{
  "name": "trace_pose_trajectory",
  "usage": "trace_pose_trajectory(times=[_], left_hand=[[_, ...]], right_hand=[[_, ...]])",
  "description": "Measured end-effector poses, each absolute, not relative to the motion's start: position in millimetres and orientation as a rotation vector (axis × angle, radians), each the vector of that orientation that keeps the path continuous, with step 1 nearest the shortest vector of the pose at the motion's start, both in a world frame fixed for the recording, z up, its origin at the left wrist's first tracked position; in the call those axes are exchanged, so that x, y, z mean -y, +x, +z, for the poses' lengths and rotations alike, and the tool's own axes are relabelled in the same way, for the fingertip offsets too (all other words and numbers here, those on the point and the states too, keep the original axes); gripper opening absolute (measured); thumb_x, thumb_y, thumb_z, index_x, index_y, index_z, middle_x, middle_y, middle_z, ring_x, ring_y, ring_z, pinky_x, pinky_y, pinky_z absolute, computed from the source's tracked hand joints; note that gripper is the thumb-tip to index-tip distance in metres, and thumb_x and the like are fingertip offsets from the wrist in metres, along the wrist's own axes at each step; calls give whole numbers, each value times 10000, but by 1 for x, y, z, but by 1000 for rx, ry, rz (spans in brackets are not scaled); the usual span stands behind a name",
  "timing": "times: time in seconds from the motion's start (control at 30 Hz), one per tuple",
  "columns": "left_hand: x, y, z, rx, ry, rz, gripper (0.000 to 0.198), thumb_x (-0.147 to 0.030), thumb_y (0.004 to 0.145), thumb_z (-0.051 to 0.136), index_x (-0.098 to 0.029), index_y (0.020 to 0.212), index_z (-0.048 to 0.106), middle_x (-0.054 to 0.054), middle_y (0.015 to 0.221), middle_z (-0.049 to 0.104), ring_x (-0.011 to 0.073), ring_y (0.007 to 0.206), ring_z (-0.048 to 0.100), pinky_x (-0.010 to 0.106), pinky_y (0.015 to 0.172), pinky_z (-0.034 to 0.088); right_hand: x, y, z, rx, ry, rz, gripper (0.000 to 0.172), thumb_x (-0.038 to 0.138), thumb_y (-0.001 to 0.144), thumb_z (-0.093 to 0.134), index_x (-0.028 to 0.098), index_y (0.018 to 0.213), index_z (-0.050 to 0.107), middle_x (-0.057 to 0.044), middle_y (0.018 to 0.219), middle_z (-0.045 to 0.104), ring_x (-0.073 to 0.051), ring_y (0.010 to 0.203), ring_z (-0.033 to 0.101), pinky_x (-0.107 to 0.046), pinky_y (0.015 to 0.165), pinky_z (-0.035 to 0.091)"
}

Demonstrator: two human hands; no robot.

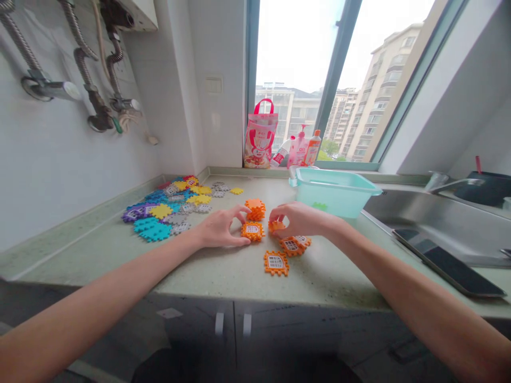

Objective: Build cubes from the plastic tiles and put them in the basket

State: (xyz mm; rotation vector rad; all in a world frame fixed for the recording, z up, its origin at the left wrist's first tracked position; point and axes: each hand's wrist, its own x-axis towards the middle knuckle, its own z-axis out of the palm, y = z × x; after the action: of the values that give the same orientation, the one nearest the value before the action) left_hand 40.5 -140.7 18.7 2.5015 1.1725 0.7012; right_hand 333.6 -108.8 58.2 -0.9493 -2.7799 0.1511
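Observation:
On the counter, my left hand (221,227) curves its thumb and fingers around the left side of a small pile of orange interlocking plastic tiles (253,230) topped by a white window grid. Just behind that pile is a second stack of orange tiles (254,208), near the left fingertips. My right hand (300,218) pinches an orange tile (275,226), its fingers partly hiding it. Below this hand, a few orange window tiles (294,245) overlap one another. Closer to the counter's front edge, a single orange window tile (276,263) lies flat.
Loose blue, purple, yellow and grey tiles (162,211) are heaped at the left by the wall. A translucent green basin (337,194) stands behind my right hand. A steel sink (439,223) and a dark phone (449,263) are at right. Bottles (298,150) line the windowsill.

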Motion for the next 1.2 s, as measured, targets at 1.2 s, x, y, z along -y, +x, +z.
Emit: trace_pose_trajectory(times=[1.2], left_hand=[[142,44,20,-1164,2482,706,748,-535,747,848,-219,1371,582,56,1147,753,102,607,530,283,645,425]], right_hand=[[104,353,69,2626,-1068,381,423,476,835,772,215,1166,762,-69,1047,802,-217,899,743,-337,798,570]])
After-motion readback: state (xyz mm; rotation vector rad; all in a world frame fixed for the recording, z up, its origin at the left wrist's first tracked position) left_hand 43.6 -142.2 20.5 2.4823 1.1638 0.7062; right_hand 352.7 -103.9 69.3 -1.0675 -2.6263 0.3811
